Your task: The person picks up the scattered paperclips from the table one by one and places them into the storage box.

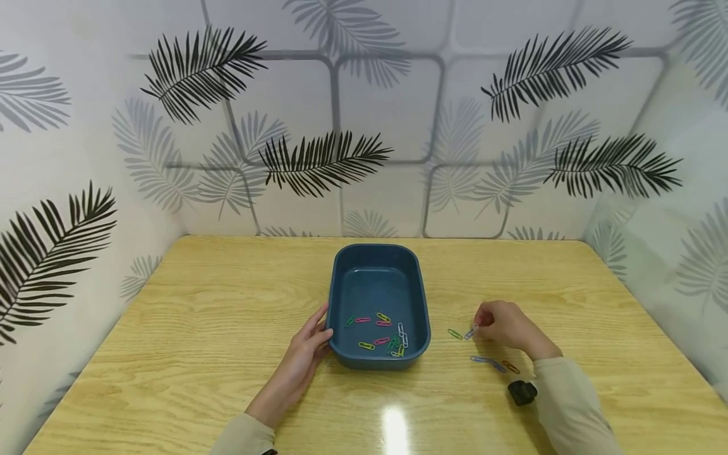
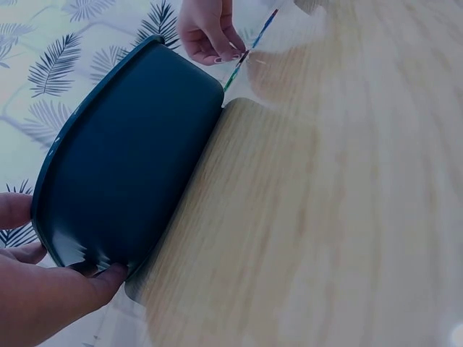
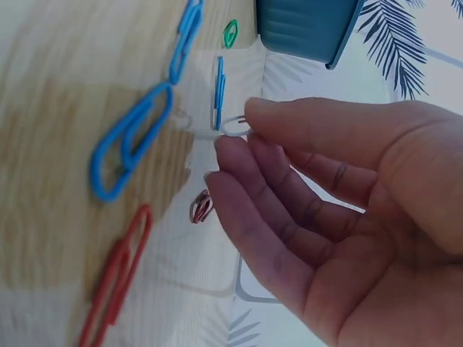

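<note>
A dark blue plastic bin point(image 1: 375, 364) stands mid-table, with several coloured paper clips scattered over the near half of its floor. My left hand point(image 1: 305, 351) grips its near left side, the thumb lying along the wall in the left wrist view. Right of the bin, my right hand point(image 1: 507, 325) pinches a white paper clip point(image 3: 236, 126) between thumb and fingertips. Beside those fingertips lies a blue paper clip point(image 3: 219, 94), and a green paper clip point(image 1: 454, 333) is farther left. Closer to me are two blue paper clips point(image 3: 130, 141) and a red-orange paper clip point(image 1: 511, 367).
The wooden table point(image 1: 239, 297) reaches back to a wall point(image 1: 387, 202) with a leaf pattern. Another reddish clip point(image 3: 201, 207) shows past the right fingers in the right wrist view. A black device point(image 1: 522, 392) sits at the right wrist.
</note>
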### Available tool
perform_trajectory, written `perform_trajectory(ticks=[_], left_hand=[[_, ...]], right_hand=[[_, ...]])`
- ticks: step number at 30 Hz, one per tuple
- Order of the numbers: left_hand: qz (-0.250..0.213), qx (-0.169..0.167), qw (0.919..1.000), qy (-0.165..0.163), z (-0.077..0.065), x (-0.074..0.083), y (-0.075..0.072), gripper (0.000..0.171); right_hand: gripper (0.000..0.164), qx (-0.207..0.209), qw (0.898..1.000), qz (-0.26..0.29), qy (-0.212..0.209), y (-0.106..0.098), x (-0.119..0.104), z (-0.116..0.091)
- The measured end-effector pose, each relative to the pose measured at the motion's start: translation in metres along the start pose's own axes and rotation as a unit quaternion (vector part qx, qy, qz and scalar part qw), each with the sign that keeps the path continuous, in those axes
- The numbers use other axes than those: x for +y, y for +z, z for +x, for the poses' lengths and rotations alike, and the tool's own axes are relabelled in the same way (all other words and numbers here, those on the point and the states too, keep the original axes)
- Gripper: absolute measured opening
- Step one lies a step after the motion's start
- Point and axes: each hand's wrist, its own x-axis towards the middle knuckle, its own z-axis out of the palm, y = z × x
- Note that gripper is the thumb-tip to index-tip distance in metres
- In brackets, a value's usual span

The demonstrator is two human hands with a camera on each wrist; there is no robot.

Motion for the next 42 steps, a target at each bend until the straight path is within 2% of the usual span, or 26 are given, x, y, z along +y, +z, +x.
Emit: perform_trajectory(ticks=[10,18,22,42], left_hand=[[-0.001,-0.002,1.0,0.004,0.001,0.0,0.001,0.059],[-0.003,-0.004,1.0,0.005,0.001,-0.002,0.0,0.06],[-0.003,-0.003,1.0,0.006,0.001,-0.002,0.0,0.06],[0.0,-0.003,1.0,0.005,0.001,-0.002,-0.001,0.059]], right_hand=[[0.004,0.04,0.999,0.013,0.008,0.0,0.0,0.002],[0.013,0.126,0.992,0.009,0.013,-0.001,-0.007,0.003],[0.015,0.152,0.988,0.014,0.007,-0.003,-0.013,0.002],[0.012,0.221,0.974,0.035,-0.045,0.001,-0.054,-0.002]])
